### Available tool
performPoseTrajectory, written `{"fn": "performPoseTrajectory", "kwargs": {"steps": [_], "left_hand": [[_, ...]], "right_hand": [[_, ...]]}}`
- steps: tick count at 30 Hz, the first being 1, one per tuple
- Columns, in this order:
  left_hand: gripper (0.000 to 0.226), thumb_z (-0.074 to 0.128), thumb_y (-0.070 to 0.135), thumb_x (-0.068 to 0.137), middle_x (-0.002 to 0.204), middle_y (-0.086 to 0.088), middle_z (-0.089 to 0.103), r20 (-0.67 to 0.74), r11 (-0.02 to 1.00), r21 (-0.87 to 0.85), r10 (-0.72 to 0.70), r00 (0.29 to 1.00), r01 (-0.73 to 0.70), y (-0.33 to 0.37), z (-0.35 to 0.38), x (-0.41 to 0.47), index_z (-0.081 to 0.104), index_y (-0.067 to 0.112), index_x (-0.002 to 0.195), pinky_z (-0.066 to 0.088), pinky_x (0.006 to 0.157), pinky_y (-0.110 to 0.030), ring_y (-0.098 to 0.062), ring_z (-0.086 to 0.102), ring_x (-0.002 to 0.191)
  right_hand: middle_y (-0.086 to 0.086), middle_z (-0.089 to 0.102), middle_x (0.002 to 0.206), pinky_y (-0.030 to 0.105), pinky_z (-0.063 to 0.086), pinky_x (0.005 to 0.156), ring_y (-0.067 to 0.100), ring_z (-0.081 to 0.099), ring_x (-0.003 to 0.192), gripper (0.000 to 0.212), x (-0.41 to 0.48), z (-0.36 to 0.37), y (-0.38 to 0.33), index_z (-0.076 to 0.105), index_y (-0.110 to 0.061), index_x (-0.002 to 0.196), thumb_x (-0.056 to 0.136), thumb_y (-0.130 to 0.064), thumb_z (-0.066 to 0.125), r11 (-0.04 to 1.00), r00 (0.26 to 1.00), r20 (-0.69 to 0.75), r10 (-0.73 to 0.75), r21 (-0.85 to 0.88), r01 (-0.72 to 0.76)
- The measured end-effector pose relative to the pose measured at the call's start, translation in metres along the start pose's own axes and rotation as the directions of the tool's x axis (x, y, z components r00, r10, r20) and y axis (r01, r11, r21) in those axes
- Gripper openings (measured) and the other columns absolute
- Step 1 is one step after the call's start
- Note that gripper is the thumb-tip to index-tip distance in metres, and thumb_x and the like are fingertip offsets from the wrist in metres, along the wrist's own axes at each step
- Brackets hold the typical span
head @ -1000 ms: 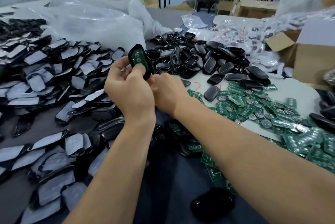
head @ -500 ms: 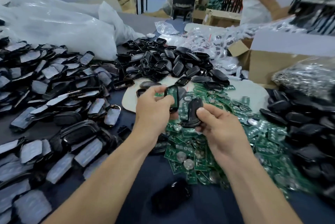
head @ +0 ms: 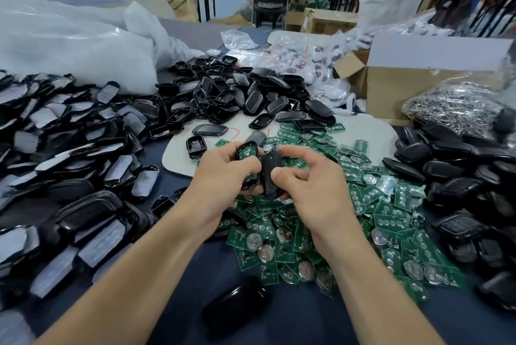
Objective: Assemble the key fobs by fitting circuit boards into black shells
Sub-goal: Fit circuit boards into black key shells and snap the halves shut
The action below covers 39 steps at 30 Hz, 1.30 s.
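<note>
Above the circuit board pile [head: 391, 199], the left hand [head: 223, 177] grasps a board-loaded shell half [head: 246, 155] just beside the black cover [head: 269, 173] pinched by the right hand [head: 315, 188], presumably for mating.

Layout of the bench [head: 215, 266], viewed from its near edge.
The circuit boards [head: 391, 199] lie right of centre; shells [head: 251, 99] heap behind them and along both side edges; a carton [head: 391, 87] stands at the far right corner.

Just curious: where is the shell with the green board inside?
Head view, centre: the left hand grips the filled shell over the circuit-board pile, beside the black shell in the right hand.
</note>
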<state>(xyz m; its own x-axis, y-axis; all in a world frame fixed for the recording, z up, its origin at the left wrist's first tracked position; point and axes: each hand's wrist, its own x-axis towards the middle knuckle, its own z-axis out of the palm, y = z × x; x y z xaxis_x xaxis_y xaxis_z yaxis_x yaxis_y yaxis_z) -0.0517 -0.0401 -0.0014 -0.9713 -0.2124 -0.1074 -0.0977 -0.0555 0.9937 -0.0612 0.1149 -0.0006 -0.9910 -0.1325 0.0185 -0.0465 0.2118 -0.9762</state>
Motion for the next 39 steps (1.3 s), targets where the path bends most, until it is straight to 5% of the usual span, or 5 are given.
{"fn": "performPoseTrajectory", "kwargs": {"steps": [12, 21, 27, 33, 39], "left_hand": [[0.021, 0.081, -0.003, 0.082, 0.075, 0.002, 0.077, -0.111, 0.998, 0.015, 0.059, 0.992, -0.058, 0.003, -0.001, -0.002, 0.077, 0.016, 0.091, 0.058, 0.059, -0.022, -0.012, 0.068, 0.063], [0.029, 0.083, -0.004, 0.078, 0.070, 0.009, 0.073, -0.049, 0.986, 0.090, 0.144, 0.988, -0.139, 0.003, -0.002, -0.003, 0.077, 0.024, 0.080, 0.053, 0.060, -0.016, -0.002, 0.067, 0.065], [0.015, 0.072, 0.001, 0.092, 0.084, -0.013, 0.074, 0.103, 0.998, -0.062, 0.037, 0.994, -0.030, 0.008, -0.005, -0.002, 0.080, 0.012, 0.094, 0.061, 0.070, -0.028, -0.018, 0.069, 0.076], [0.023, 0.060, 0.007, 0.102, 0.090, -0.009, 0.079, 0.163, 0.978, -0.198, -0.033, 0.986, 0.065, 0.012, -0.003, -0.004, 0.080, 0.011, 0.091, 0.060, 0.066, -0.025, -0.015, 0.074, 0.076], [0.029, 0.037, 0.006, 0.105, 0.088, -0.016, 0.073, 0.166, 0.891, -0.423, -0.105, 0.980, 0.167, 0.016, -0.005, -0.005, 0.065, 0.000, 0.108, 0.056, 0.056, -0.025, -0.019, 0.065, 0.064]], "right_hand": [[-0.022, 0.071, 0.085, 0.005, 0.042, 0.061, -0.010, 0.065, 0.080, 0.038, -0.011, 0.005, -0.008, 0.053, -0.042, 0.096, 0.080, -0.031, 0.086, 0.947, 0.966, -0.188, -0.179, -0.299, 0.117], [-0.011, 0.070, 0.079, 0.038, 0.059, 0.070, 0.016, 0.066, 0.072, 0.040, -0.020, 0.024, -0.009, 0.044, -0.038, 0.097, 0.085, -0.020, 0.078, 0.871, 0.961, -0.079, -0.266, -0.447, 0.205], [-0.049, 0.060, 0.070, -0.004, 0.043, 0.070, -0.027, 0.061, 0.080, 0.051, -0.012, 0.010, -0.005, 0.063, -0.043, 0.098, 0.077, -0.002, 0.085, 0.972, 0.980, -0.079, -0.185, -0.158, 0.171], [-0.004, 0.081, 0.098, 0.035, 0.060, 0.090, 0.014, 0.078, 0.093, 0.045, -0.003, 0.000, -0.001, 0.071, -0.025, 0.109, 0.078, 0.005, 0.082, 0.968, 0.999, -0.034, -0.023, 0.248, 0.031], [0.022, 0.075, 0.115, 0.038, 0.064, 0.083, 0.031, 0.077, 0.097, 0.055, 0.004, -0.007, 0.000, 0.061, -0.001, 0.124, 0.070, 0.008, 0.070, 0.504, 0.941, 0.299, 0.157, 0.795, -0.337]]}}
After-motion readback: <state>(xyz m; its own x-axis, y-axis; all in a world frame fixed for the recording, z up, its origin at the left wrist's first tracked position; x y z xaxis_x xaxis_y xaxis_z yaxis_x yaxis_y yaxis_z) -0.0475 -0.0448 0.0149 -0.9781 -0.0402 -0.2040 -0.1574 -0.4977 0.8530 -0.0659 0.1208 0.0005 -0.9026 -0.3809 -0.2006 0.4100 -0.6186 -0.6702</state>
